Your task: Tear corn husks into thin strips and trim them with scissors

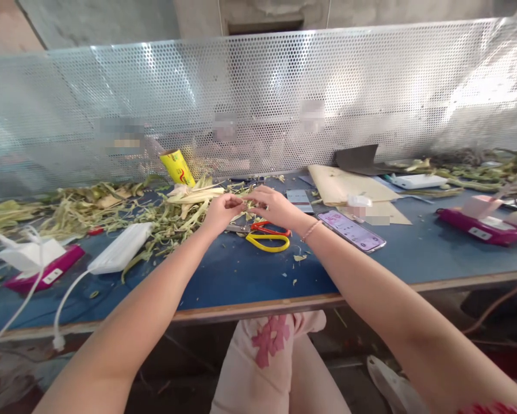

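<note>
Dry leaf pile lies left of centre; it looks light, brittle and fibrous, likely to shed bits, so best taken by the thicker stalk ends with a soft pinch. Left hand hovers at its right edge, fingers bent inward; whether it grips a small scrap, I cannot tell. Scissors rest on the blue table, just nearer than both hands: stiff, probably modest in weight, best lifted by the yellow and red loops. Right hand curls toward the left, fingertips close together; its grip is also unclear.
</note>
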Motion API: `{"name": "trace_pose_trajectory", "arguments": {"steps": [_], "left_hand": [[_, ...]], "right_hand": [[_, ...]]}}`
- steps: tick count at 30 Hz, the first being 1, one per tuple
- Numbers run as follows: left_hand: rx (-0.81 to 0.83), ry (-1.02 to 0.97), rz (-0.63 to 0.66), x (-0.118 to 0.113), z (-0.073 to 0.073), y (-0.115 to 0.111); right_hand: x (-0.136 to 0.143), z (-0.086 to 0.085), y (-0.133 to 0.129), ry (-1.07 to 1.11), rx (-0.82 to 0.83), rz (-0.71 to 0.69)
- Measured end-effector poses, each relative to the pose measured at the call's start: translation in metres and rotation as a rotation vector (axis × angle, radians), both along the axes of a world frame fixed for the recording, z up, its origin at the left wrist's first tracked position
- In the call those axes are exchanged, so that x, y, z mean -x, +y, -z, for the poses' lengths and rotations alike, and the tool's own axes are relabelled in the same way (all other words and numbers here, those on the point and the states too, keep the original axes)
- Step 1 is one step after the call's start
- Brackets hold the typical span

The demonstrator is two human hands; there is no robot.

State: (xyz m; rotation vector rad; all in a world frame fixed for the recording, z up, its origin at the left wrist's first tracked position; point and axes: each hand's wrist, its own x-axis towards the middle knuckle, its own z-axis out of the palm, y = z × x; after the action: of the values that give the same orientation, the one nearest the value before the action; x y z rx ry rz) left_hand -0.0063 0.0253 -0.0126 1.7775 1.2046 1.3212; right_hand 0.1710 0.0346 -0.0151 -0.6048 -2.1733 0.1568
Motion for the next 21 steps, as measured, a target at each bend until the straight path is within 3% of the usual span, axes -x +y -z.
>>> {"name": "trace_pose_trajectory", "arguments": {"steps": [5,9,16,21], "left_hand": [[0.076,-0.01,0.044,-0.009,0.001,-0.006],[0.15,-0.085,0.007,-0.012,0.0,-0.007],[0.02,0.013,-0.045,-0.011,0.0,-0.009],[-0.023,0.046,-0.089,-0.012,0.004,-0.005]], "right_hand": [[0.004,0.005,0.002,0.035,-0.034,-0.059],[0.007,0.005,0.003,0.114,0.071,-0.016],[0.007,0.0,-0.001,0.078,0.221,0.049],[0.007,-0.005,-0.004,-0.043,0.165,0.138]]}}
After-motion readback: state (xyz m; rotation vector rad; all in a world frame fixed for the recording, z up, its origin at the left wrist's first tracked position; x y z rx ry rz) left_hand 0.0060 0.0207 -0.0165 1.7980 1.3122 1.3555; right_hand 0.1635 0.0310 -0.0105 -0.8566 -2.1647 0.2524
